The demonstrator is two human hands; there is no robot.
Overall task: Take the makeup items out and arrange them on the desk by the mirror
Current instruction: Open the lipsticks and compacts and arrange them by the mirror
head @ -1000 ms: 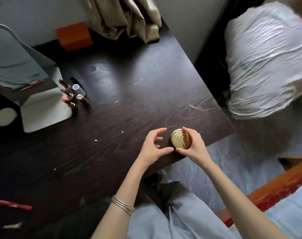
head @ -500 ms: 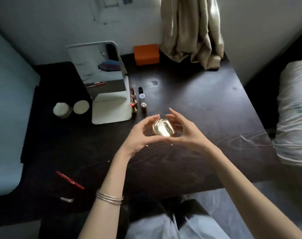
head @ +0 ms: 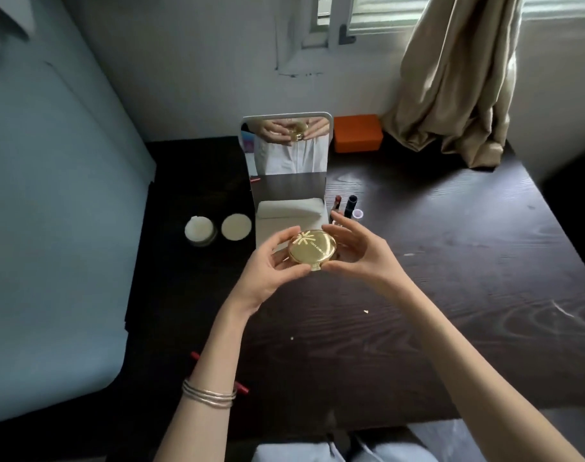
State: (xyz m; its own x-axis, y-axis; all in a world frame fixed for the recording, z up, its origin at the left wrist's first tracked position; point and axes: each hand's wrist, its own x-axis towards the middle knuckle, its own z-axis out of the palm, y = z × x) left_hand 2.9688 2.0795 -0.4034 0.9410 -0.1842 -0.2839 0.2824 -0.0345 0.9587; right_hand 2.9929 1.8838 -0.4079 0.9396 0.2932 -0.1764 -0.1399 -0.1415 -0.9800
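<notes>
A round gold compact [head: 312, 250] with a white star mark hangs above the dark desk [head: 451, 278], in front of the standing mirror [head: 286, 145]. My left hand [head: 271, 268] grips its left rim with thumb and fingers. My right hand [head: 361, 251] pinches the right rim, thumb at the clasp. The mirror's white base [head: 289, 211] lies just behind the compact. To the right of the base stand lipsticks [head: 337, 203], a dark tube [head: 350, 205] and a small pale cap [head: 358, 214]. The mirror reflects both hands and the compact.
Left of the mirror sit an open white jar [head: 200, 230] and its round lid [head: 236, 227]. A red pencil [head: 241, 385] lies partly under my left forearm. An orange box [head: 358, 133] and a beige curtain [head: 458, 81] are at the back. A pale blue surface [head: 51, 228] borders the desk's left.
Both hands carried the compact from the desk's near right edge up and toward the mirror. My view swung left and forward, so the mirror now faces me.
</notes>
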